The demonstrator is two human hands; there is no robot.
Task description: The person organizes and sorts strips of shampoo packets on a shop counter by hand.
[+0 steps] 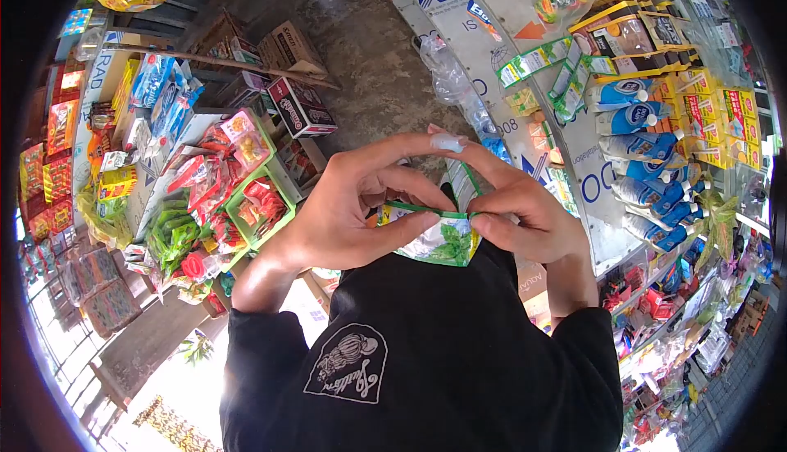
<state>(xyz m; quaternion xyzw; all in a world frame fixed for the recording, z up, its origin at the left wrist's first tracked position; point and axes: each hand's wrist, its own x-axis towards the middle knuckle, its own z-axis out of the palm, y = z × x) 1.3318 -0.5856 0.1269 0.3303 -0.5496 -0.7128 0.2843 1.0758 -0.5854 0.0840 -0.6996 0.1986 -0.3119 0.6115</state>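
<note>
In front of my black shirt, both hands hold a folded strip of green-and-white sachets [434, 243] with a leaf picture. The thumb and fingers of my left hand [352, 198] pinch its top edge on the left side. My right hand [529, 206] pinches the same edge on the right, close to the left fingertips. Part of the strip rises behind the pinch, between the hands, and is partly hidden by the fingers. A pale patch like a plaster shows where the raised fingers of both hands come together.
Similar green sachet strips [566, 83] lie on the counter [598, 198] to the right, beside a row of blue-and-white pouches [643, 153]. A green basket [275, 235] with red packets stands left. Cardboard boxes [302, 108] sit on the concrete floor [361, 50].
</note>
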